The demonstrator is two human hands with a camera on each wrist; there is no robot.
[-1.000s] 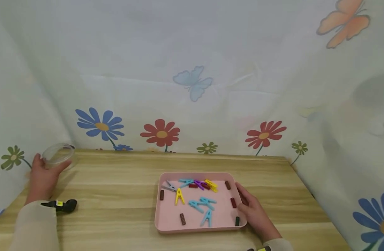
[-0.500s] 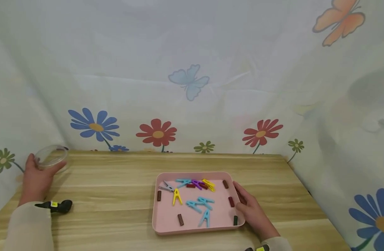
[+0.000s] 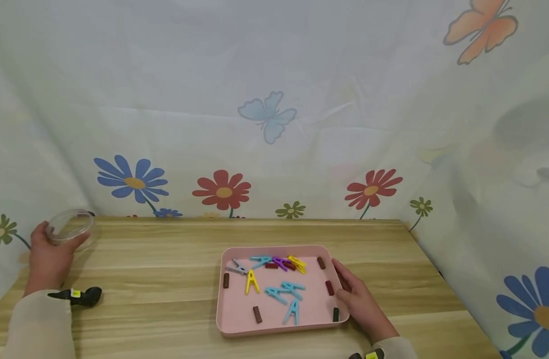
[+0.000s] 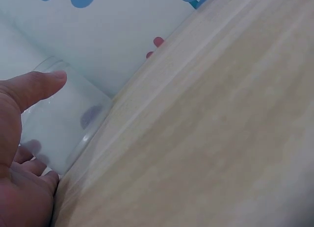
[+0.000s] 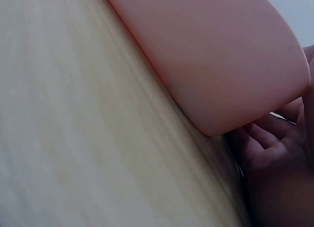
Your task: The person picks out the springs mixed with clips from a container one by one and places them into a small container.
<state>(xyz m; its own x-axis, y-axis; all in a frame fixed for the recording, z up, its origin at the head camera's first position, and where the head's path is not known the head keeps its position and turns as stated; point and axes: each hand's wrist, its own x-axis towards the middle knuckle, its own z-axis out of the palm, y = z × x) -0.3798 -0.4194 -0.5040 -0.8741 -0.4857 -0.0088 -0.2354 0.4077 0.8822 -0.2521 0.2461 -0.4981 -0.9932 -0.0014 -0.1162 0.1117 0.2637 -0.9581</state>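
At the far left of the table, my left hand [image 3: 51, 257] holds a clear round plastic jar [image 4: 68, 119], which stands upright. Its thumb [image 4: 41, 87] lies along the near side and the fingers reach round the other. My right hand [image 3: 363, 304] grips the right wall of a shallow pink tray [image 3: 280, 330], thumb at the rim and fingers outside. Inside the tray lie blue clothespins [image 3: 292, 312], yellow clothespins [image 3: 252, 282], a purple clothespin [image 3: 280, 263] and a grey clothespin [image 3: 237, 268]. Several small ridged pieces [image 3: 257, 314], brown, dark red and dark green, lie among them.
The wood-grain table [image 3: 157, 279] ends at the back against a pale flower-printed sheet [image 3: 274, 65]. This sheet also rises along the left and right sides. Black straps with yellow tags, such as the left wrist strap [image 3: 79, 296], sit at both wrists.
The whole head view has shifted slightly, so everything appears a little farther left. Both hands keep their places at the jar and the tray, and the tray's contents look the same.
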